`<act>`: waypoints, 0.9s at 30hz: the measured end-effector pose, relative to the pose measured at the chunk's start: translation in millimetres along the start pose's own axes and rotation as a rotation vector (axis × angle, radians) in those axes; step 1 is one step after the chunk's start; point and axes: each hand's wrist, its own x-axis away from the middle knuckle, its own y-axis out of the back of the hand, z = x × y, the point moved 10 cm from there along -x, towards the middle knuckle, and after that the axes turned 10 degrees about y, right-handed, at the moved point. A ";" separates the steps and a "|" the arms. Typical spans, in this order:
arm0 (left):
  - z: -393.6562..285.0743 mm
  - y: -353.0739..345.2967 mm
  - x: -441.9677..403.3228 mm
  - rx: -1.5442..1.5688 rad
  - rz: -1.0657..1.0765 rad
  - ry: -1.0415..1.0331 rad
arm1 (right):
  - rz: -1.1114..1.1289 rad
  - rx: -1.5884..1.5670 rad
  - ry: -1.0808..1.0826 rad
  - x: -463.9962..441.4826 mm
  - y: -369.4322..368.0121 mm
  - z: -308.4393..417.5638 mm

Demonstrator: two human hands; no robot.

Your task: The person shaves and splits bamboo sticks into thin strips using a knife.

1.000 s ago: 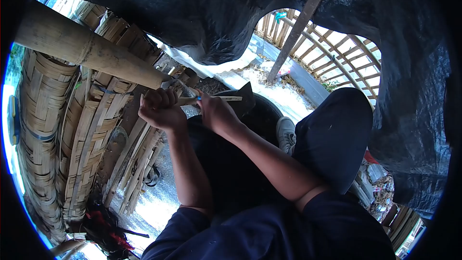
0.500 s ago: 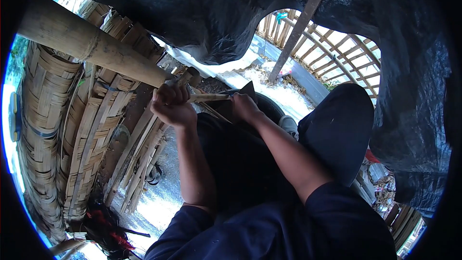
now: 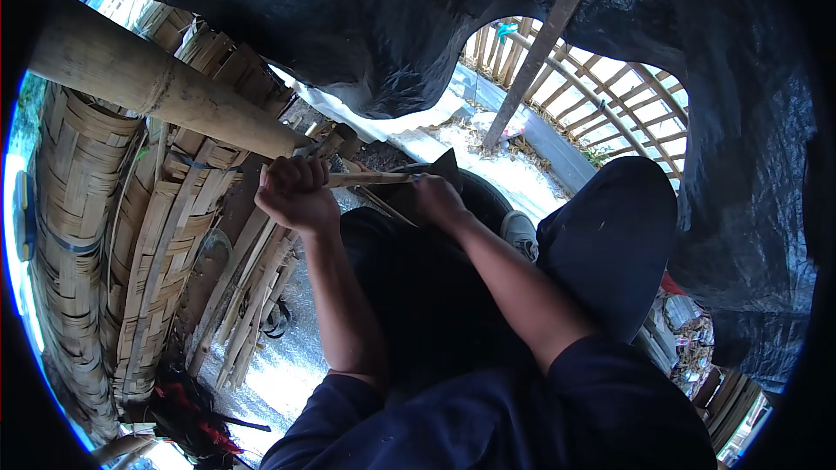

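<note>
A pale wooden strip point(image 3: 374, 178) runs sideways between my two hands, above my lap. My left hand point(image 3: 298, 194) is closed round its left end, close to the tip of a thick bamboo pole point(image 3: 165, 91). At the strip's right end, my right hand point(image 3: 435, 200) is closed in a pinch; its fingertips are partly blurred. A dark pointed flat piece point(image 3: 447, 170) stands just behind my right hand. Beyond my left hand a short wooden block end point(image 3: 346, 132) shows.
Rolled woven bamboo mats point(image 3: 78, 244) and loose bamboo slats point(image 3: 252, 305) lie on the left. Black plastic sheeting point(image 3: 740, 165) hangs ahead and at the right. A dark slanting bar point(image 3: 549, 43) crosses the opening. My bent knee point(image 3: 610, 226) rises at the right.
Compared with one second ago, my right hand has moved right along the strip, away from my left hand. My left hand shifted right, then back left.
</note>
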 end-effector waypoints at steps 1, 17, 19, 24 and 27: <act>2.7 -1.7 -0.1 0.002 -0.019 0.004 | 0.097 0.115 -0.013 3.5 -14.0 -25.0; -7.1 19.3 1.8 -0.049 -0.222 -0.050 | -0.173 -0.217 0.142 -16.7 26.5 111.4; -8.1 21.8 0.5 -0.057 -0.276 -0.054 | -0.163 -0.186 0.135 -15.9 12.6 89.7; -4.7 15.0 2.0 -0.043 -0.264 -0.048 | 0.017 0.097 0.024 2.8 -13.8 -15.9; 0.7 1.6 -0.7 -0.046 -0.202 -0.036 | 0.132 0.181 -0.038 4.7 -17.6 -32.1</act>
